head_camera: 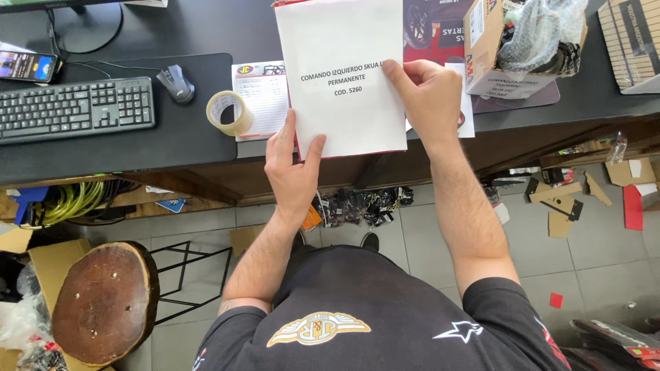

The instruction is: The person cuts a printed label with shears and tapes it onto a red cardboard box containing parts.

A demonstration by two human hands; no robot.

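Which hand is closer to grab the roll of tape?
The left hand, probably. It rests on the lower left corner of the white paper, and the tape roll sits just to its left on the desk. The right hand is pressing the paper's right side, farther away.

The dark wooden desk [550,117] carries a wide black rectangular mat [185,130] to the left of the left hand [292,168]. On that mat lie a black plastic keyboard [72,108], a grey computer mouse [176,84] and a roll of clear packing tape [229,113], the tape nearest the hand. A white printed form pad [261,96] lies just beside the tape. Beyond the right hand [430,96] stands an open brown cardboard box [485,51].
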